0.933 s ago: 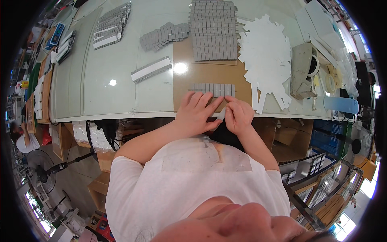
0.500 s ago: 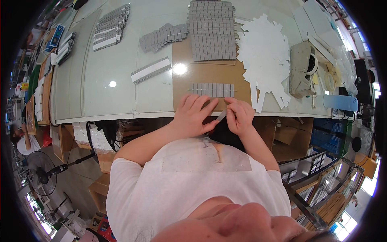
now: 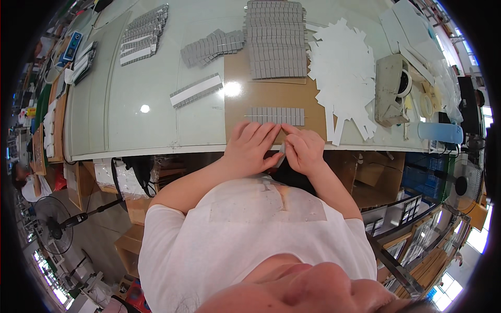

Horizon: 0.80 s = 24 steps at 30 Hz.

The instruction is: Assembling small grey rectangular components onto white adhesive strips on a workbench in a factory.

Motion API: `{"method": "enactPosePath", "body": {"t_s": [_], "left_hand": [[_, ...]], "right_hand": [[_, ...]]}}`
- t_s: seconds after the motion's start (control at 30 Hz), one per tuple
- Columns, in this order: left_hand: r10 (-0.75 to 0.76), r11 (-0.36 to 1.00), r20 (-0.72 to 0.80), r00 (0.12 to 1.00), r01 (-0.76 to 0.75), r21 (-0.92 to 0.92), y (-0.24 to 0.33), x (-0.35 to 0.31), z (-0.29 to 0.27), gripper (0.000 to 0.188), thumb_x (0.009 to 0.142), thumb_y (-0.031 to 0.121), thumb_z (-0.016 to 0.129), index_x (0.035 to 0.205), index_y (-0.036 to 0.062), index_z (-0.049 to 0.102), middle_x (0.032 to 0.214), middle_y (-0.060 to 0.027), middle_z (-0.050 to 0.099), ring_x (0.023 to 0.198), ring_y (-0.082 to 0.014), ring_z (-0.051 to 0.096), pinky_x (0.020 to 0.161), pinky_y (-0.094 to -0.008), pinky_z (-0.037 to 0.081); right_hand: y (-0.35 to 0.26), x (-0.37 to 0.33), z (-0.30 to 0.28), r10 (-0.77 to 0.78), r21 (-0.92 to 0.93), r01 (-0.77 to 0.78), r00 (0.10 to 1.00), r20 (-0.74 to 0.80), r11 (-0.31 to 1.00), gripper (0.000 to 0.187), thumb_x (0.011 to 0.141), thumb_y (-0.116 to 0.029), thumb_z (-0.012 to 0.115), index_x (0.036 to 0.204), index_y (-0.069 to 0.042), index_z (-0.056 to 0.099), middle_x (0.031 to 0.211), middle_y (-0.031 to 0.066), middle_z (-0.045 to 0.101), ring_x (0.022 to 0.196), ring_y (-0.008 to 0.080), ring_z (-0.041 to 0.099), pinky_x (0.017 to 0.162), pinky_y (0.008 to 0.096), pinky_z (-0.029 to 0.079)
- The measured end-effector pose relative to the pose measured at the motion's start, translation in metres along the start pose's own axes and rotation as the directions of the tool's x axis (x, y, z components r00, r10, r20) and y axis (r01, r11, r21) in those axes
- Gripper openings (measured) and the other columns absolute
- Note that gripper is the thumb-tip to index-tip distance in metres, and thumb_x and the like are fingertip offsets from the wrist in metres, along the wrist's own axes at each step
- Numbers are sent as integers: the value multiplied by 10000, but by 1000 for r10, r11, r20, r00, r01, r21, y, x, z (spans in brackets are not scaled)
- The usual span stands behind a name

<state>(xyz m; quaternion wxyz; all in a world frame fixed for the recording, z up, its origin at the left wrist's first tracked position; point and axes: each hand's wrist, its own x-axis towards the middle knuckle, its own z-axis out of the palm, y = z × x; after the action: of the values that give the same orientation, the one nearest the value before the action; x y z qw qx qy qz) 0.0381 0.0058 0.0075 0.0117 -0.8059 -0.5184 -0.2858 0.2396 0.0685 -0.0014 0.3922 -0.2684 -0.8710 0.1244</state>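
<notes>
Glossy pale table [image 3: 156, 104], brown cardboard sheet [image 3: 271, 99], grey ribbed strip [image 3: 275, 115]

Single head-worn fisheye view, looking steeply down, close over the worktable [image 3: 156, 104] edge

A small pale strip [image 3: 282, 151] is pinched between both hands at the table's near edge — thin, whitish-grey, tilted a little, mostly hidden by fingers. Just beyond it, a row of grey pads [image 3: 276, 115] lies flat on the brown cardboard sheet [image 3: 261, 96] — side by side.
</notes>
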Motion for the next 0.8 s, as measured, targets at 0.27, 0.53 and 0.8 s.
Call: {"method": "enactPosePath", "body": {"t_s": [0.27, 0.53, 0.8], "left_hand": [[9, 1000, -6, 1000, -9, 16, -1, -1, 2, 624, 791, 416, 771, 1269, 30, 662, 1284, -53, 605, 1151, -235, 512, 1059, -464, 382], [13, 996, 1, 1000, -13, 89, 0, 0, 4, 660, 789, 492, 760, 1348, 163, 636, 1338, -31, 532, 1196, -221, 480, 1094, -452, 323], [-10, 998, 26, 1000, 9, 55, 1, 1, 5, 689, 756, 498, 787, 1339, 161, 638, 1323, -47, 521, 1219, -236, 469, 1102, -477, 315]], "right_hand": [[1, -1, 0, 3, -13, -3, 1000, 1, 1000, 151, 788, -35, 690, 927, -47, 631, 1117, 139, 747, 695, 249, 666, 616, 362, 498], [1, -1, 2, 14, 0, -14, 995, -97, 1000, 122, 797, -1, 666, 913, -24, 635, 1058, 183, 754, 660, 277, 664, 596, 362, 515], [2, 0, 3, 19, 10, -19, 996, -84, 1000, 112, 800, -4, 665, 906, -25, 636, 1049, 184, 752, 669, 284, 671, 598, 366, 518]]}}
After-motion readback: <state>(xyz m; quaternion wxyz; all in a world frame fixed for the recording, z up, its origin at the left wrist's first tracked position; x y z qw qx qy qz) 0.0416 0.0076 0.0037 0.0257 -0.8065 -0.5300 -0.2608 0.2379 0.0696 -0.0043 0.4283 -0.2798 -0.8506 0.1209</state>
